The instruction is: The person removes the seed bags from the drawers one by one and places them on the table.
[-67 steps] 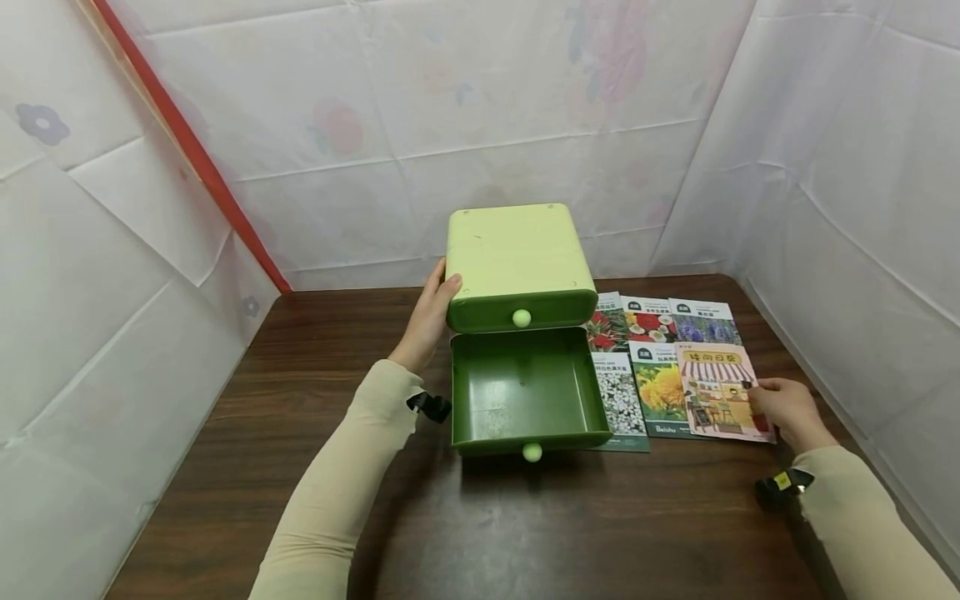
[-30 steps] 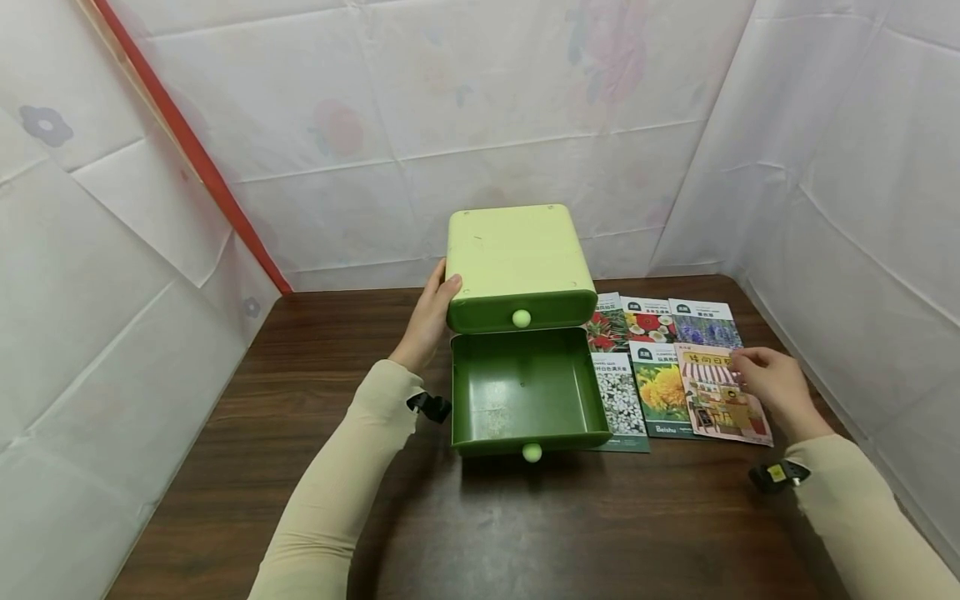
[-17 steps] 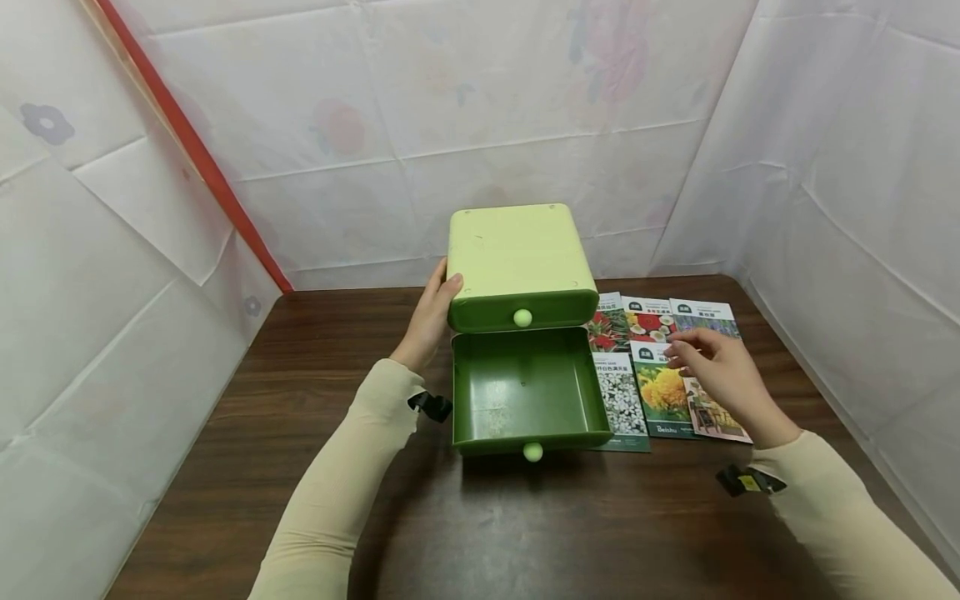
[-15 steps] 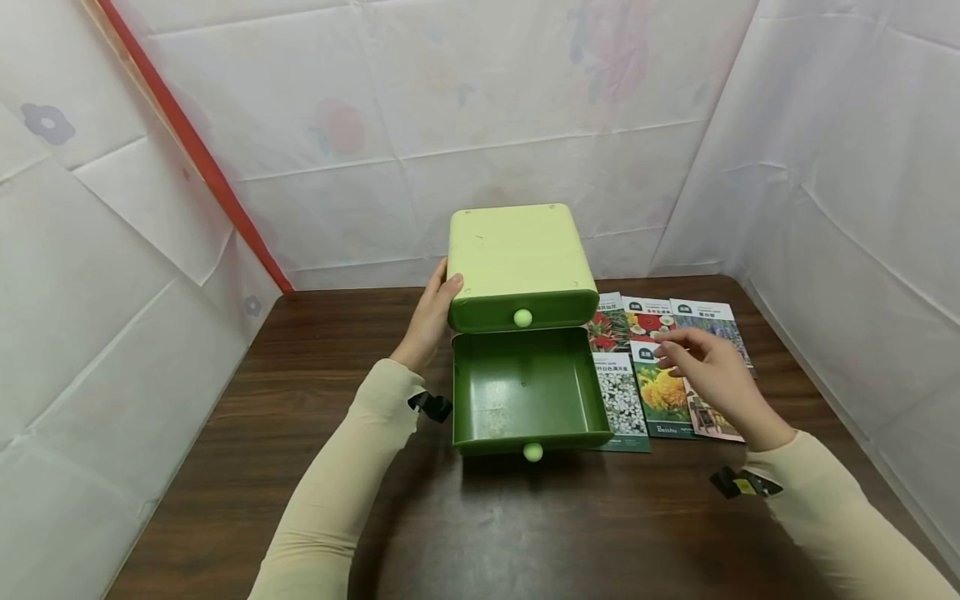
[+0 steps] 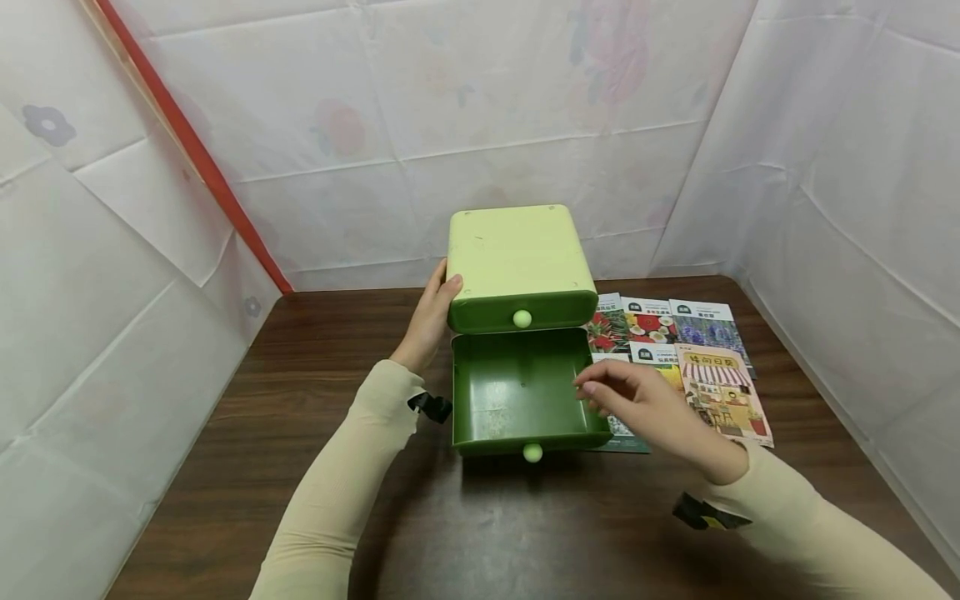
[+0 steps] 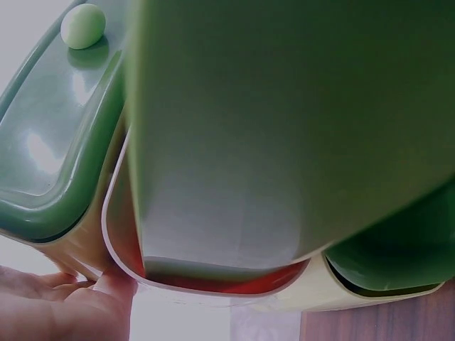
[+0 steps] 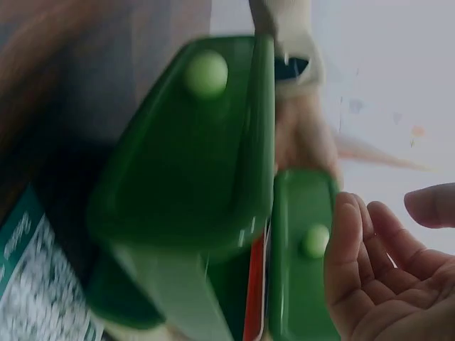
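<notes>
A pale green drawer cabinet [image 5: 517, 250] with dark green drawer fronts and round knobs stands mid-table. Its upper drawer is in, while the drawer below [image 5: 517, 383] is pulled well out, with nothing lying in the visible part. My left hand [image 5: 427, 325] rests against the cabinet's left side, thumb at the top front corner. In the left wrist view, fingers [image 6: 114, 288] touch that side. Just over the pulled-out drawer's right edge hovers my right hand [image 5: 652, 408], fingers loosely bent, holding nothing. The right wrist view shows its palm [image 7: 391, 291] bare.
Several flower seed packets lie in two rows right of the cabinet. A pink one [image 5: 723, 392] overlaps the yellow-flower packet [image 5: 667, 367]; the purple-flower packet [image 5: 708, 329] lies behind. My right hand partly hides the white-flower packet [image 5: 622, 442]. Sheeted walls [image 5: 480, 125] stand behind and beside the table.
My right hand has let go of the pink packet and moved left to the pulled-out drawer's right edge. The packet stays among the others. My left hand and the cabinet have not moved.
</notes>
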`<action>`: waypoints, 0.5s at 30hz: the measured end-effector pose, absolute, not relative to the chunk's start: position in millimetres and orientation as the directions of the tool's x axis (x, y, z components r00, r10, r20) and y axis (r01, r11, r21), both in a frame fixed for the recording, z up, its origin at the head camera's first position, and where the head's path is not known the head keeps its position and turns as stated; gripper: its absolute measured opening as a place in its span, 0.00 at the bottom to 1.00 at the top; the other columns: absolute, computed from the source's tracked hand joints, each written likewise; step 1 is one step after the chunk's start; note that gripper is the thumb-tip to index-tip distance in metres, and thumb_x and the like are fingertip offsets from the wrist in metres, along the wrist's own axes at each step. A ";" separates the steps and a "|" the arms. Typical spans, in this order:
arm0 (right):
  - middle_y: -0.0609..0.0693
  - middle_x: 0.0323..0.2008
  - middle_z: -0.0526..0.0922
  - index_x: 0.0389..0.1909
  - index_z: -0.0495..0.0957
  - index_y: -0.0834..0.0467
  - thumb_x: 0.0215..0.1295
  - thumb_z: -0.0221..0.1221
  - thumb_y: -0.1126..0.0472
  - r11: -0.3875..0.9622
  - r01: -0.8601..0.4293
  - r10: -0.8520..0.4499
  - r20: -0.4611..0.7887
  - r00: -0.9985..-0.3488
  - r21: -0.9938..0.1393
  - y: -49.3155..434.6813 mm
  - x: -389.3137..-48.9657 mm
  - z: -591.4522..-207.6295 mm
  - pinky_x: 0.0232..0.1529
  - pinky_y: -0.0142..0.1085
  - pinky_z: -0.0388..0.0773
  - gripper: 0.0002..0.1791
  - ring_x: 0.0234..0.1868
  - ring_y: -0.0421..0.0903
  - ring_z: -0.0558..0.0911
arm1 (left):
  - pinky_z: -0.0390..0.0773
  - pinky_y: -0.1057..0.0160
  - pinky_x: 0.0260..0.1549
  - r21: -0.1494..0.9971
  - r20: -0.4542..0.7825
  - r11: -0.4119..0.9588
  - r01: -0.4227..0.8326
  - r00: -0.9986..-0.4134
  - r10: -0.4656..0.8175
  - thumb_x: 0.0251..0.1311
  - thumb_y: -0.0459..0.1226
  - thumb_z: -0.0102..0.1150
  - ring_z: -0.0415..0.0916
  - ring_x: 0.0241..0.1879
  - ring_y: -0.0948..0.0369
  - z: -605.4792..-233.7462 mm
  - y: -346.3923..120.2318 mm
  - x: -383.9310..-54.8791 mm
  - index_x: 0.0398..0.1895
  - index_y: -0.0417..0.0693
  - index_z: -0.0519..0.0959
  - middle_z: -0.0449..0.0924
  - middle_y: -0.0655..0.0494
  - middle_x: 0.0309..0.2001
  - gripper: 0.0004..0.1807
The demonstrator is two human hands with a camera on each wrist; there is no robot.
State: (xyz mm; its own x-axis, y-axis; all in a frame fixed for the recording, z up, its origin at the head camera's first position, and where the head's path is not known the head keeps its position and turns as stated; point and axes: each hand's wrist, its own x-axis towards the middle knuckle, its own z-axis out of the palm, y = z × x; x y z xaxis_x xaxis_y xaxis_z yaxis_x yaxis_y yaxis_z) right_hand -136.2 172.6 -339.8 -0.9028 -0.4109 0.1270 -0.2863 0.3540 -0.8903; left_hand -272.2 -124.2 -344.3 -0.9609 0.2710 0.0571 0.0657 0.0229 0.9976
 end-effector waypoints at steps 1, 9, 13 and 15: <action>0.63 0.41 0.84 0.49 0.79 0.65 0.75 0.52 0.61 0.343 -0.295 -0.433 0.129 -0.892 -0.892 168.7 -134.4 -340.4 0.36 0.38 0.83 0.13 0.36 0.48 0.84 | 0.59 0.42 0.69 0.997 0.061 0.028 0.071 -0.961 0.269 0.74 0.52 0.39 0.48 0.76 0.52 -341.2 -123.3 -269.6 0.80 0.61 0.38 0.36 0.57 0.80 0.37; 0.63 0.39 0.84 0.48 0.79 0.66 0.75 0.52 0.62 0.245 -0.319 -0.596 0.117 -0.795 -0.916 144.6 -119.2 -345.2 0.39 0.39 0.84 0.12 0.35 0.41 0.84 | 0.52 0.46 0.73 0.995 0.074 0.053 0.091 -0.963 0.261 0.74 0.50 0.39 0.42 0.78 0.54 -333.8 -121.1 -263.8 0.80 0.55 0.38 0.37 0.55 0.80 0.38; 0.61 0.42 0.85 0.50 0.79 0.64 0.75 0.52 0.60 0.232 -0.308 -0.649 0.089 -0.756 -0.923 138.3 -112.9 -348.1 0.41 0.39 0.84 0.14 0.39 0.37 0.84 | 0.51 0.46 0.73 0.995 0.078 0.041 0.091 -0.963 0.259 0.74 0.52 0.40 0.42 0.78 0.55 -345.3 -123.0 -274.0 0.80 0.60 0.38 0.37 0.57 0.80 0.37; 0.57 0.44 0.86 0.51 0.80 0.60 0.75 0.52 0.58 0.250 -0.306 -0.669 0.065 -0.740 -0.919 136.6 -110.4 -350.9 0.42 0.38 0.84 0.14 0.41 0.36 0.84 | 0.52 0.46 0.73 0.995 0.082 0.035 0.094 -0.963 0.255 0.74 0.53 0.40 0.43 0.77 0.56 -352.6 -124.0 -279.7 0.80 0.63 0.39 0.38 0.59 0.80 0.37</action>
